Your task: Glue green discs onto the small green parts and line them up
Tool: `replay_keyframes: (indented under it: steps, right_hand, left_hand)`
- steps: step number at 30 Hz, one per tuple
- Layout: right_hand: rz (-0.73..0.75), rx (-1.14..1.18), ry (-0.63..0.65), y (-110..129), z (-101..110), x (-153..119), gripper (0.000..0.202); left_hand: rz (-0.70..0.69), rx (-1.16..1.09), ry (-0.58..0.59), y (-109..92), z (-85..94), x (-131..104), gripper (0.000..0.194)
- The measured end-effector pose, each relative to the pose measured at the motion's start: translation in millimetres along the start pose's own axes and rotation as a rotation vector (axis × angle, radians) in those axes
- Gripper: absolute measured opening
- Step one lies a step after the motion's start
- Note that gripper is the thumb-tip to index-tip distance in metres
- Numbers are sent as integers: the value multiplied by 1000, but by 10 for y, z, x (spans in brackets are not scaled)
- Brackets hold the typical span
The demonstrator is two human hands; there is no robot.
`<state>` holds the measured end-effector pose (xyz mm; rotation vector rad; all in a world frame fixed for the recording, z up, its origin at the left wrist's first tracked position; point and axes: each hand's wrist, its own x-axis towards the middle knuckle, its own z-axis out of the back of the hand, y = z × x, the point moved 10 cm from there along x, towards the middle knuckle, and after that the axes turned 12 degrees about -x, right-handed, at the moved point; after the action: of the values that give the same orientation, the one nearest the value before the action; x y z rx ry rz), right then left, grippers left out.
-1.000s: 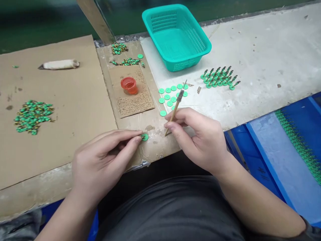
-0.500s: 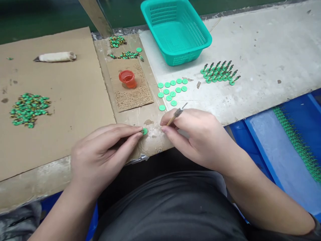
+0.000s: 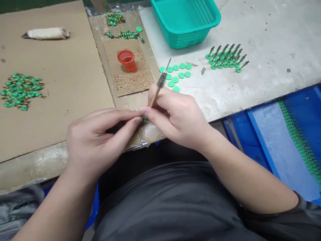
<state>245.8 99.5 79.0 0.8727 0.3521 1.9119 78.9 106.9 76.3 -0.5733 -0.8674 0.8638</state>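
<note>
Near the table's front edge, my left hand [image 3: 100,137] is closed, pinching a small green piece [image 3: 144,118] between thumb and forefinger. My right hand [image 3: 175,115] touches the same piece with its fingertips and grips a thin wooden-handled tool [image 3: 157,90], whose metal tip points up and away. Fingers partly hide the green piece. Several green discs [image 3: 182,66] lie just beyond my right hand. Farther right, more green discs carry dark upright figures [image 3: 225,57].
An orange-red cup [image 3: 127,60] stands on a speckled cardboard piece. Behind is a teal basket [image 3: 185,26]. Left, a pile of green-and-gold pieces [image 3: 22,90] and a white wrapped tube [image 3: 47,33] lie on cardboard. Blue trays [image 3: 240,134] sit below the table at right.
My right hand has moved left to meet my left hand at the green piece, and the tool is more upright. The camera view has shifted, so table items appear higher.
</note>
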Motion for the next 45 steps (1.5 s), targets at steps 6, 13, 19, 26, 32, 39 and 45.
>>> replay_keyframes:
  steps: [6,13,19,26,32,39,45]
  right_hand:
    - [7,-25,-8,15,3,-21,17]
    - [72,-11,-71,76,64,-18,18]
    - [37,-52,-100,56,61,-41,17]
    - [20,-116,-65,68,24,-42,21]
    - [81,-175,-79,197,-9,-67,29]
    - [13,-149,-28,195,-91,-20,27]
    - [-23,-29,-142,9,140,-1,37]
  left_hand:
    - [-9,0,3,-12,-9,7,8]
    - [-12,-6,15,-37,-8,14,8]
    - [-32,1,9,-33,-4,1,7]
    - [-36,12,7,-30,-4,-2,7]
    - [-60,29,4,-59,0,-3,8]
    - [-47,20,26,-29,-8,12,13]
    - [-14,-27,38,-10,-3,52,9]
